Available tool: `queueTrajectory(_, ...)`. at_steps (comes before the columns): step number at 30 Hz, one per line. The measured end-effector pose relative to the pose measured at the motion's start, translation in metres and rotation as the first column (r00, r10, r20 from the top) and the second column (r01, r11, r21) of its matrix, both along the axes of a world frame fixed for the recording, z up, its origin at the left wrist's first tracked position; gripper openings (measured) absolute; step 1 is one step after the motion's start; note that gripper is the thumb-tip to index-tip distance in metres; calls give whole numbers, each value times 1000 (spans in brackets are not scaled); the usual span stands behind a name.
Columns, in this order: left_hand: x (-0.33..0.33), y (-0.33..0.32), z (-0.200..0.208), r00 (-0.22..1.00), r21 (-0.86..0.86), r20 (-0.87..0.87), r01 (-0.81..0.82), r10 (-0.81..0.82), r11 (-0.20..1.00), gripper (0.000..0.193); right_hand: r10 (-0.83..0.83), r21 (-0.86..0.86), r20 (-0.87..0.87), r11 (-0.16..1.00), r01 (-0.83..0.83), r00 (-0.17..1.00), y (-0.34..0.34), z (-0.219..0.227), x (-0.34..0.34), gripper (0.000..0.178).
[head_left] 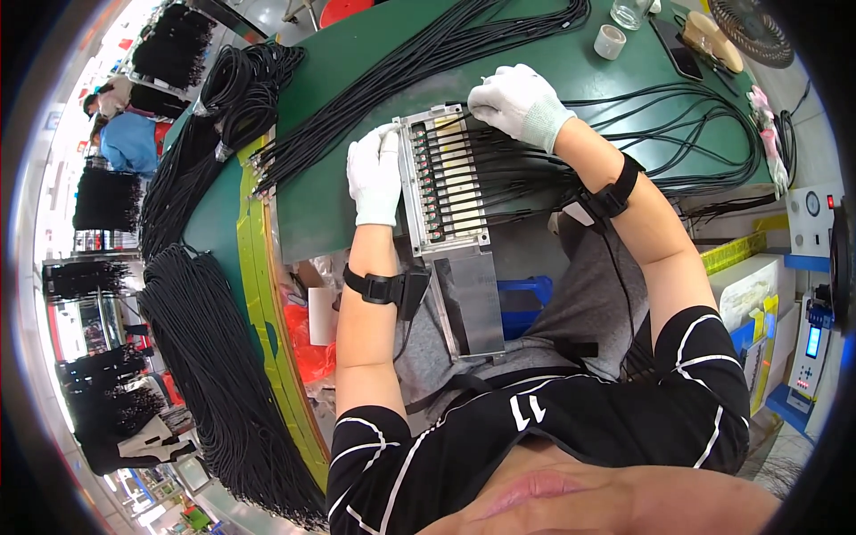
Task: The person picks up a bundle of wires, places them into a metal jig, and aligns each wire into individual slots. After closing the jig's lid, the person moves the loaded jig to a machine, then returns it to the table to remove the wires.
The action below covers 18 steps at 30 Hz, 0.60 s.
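Observation:
A long metal fixture point(446, 183) with a row of slots lies on the table's near edge. Black cables point(513, 178) run out of its slots to the right, their small ends lined up along its left side. My left hand point(373, 178), in a white glove, rests against the fixture's left edge, fingers extended toward its far corner and thumb apart. Above the fixture's far right corner, my gloved right hand point(513, 102) is closed, its fingertips pinched around what looks like one black cable, mostly hidden by the glove.
Bundles of black cables point(374, 107) cross the green table point(330, 45); more hang over its left edge, which has yellow tape point(254, 232). At the far right are a white cup point(610, 42), a phone point(678, 49) and a fan point(753, 31). A flat metal plate point(468, 303) extends toward my lap.

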<state>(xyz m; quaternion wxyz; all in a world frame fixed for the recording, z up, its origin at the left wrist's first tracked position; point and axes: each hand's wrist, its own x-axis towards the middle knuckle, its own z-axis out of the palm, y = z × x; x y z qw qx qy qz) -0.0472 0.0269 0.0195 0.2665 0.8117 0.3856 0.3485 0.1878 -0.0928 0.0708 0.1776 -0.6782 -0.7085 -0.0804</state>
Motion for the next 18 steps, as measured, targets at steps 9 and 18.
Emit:
queueTrajectory(9, -1, 5, -6, 999, -155, 32, 29, -24, 987, 26, 1, 55, -18, 999, 0, 1000, 0, 5, -14, 9)
queueTrajectory(18, 11, -24, 13, 899, 414, -422, 305, -116, 858, 39, -143, 61, -57, 987, 146, 988, 5, -2, -7, 11)
